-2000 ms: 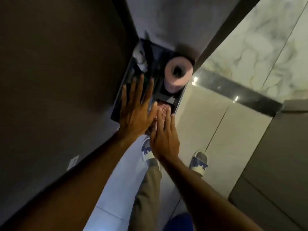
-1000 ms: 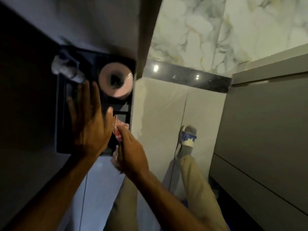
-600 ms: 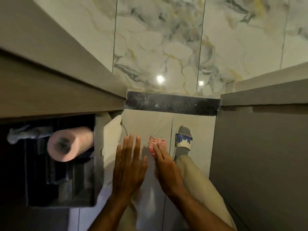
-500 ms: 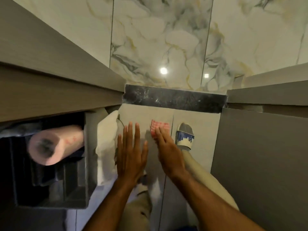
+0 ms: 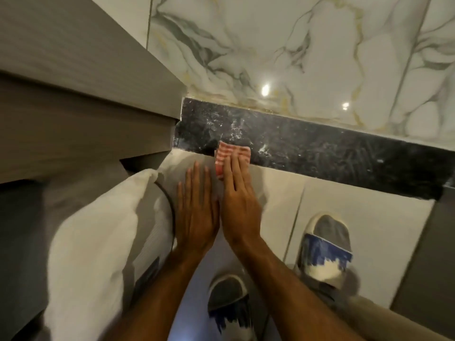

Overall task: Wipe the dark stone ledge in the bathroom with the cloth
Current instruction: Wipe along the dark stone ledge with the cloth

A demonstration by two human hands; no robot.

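A dark stone ledge [image 5: 320, 151], speckled with pale dust, runs across the foot of the marble wall. A red-and-white checked cloth [image 5: 230, 155] lies over the ledge's near edge, towards its left end. My right hand [image 5: 237, 200] presses flat on the cloth with straight fingers, the fingertips covering its lower part. My left hand [image 5: 195, 212] is flat and open right beside it, fingers together, holding nothing; its fingertips stop short of the ledge.
A grey cabinet [image 5: 81, 94] juts out on the left, with a white bin bag over a bin [image 5: 98, 237] under it. Another grey cabinet [image 5: 440, 254] stands at the right. Pale floor tiles [image 5: 364, 217] and my two slippered feet [image 5: 325, 244] are below.
The view swung from the recessed toilet-roll holder to the ledge. Both hands moved forward together, and the cloth under my right hand reached the ledge's edge.
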